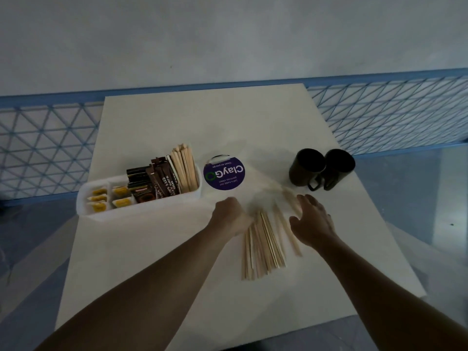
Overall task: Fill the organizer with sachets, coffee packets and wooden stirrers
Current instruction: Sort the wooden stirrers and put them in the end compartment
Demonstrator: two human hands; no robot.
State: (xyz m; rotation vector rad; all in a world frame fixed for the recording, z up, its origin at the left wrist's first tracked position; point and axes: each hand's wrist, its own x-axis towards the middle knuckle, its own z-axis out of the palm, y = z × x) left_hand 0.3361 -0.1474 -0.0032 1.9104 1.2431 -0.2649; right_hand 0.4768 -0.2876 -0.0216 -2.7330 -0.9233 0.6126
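Note:
A white organizer stands at the table's left. It holds yellow sachets in its left cells, dark coffee packets in the middle and upright wooden stirrers at its right end. A loose pile of wooden stirrers lies flat on the table between my hands. My left hand rests at the pile's upper left edge, its fingers curled against the sticks. My right hand hovers at the pile's right, fingers spread, over a few blurred stray stirrers.
A round purple "ClayGo" sticker sits on the white table just right of the organizer. Two dark mugs stand at the far right. A blue mesh railing runs behind the table.

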